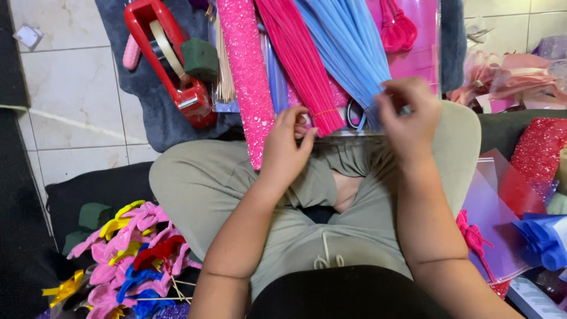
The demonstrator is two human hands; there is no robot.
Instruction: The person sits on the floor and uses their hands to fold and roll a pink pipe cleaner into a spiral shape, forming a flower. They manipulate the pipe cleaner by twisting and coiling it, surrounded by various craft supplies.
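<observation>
The right hand (407, 115) pinches the lower end of the blue stems (348, 41), fingers closed on a few strands just above the knee. The left hand (286, 147) is curled beside the tied end of the pink stems (298, 59), thumb and fingertips drawn together; whether it grips a strand or only touches the bundle is hard to tell. Both bundles lie on a clear sheet (422, 59) spread over a dark blue cloth (159, 112) on the tiled floor (65, 88). Left of the pink stems lies a glittery pink roll (248, 71), then thin wooden sticks (224, 71), a green foam block (199, 58) and a red tape dispenser (171, 59). By the left knee sits a heap of ribbon bows (133, 254).
</observation>
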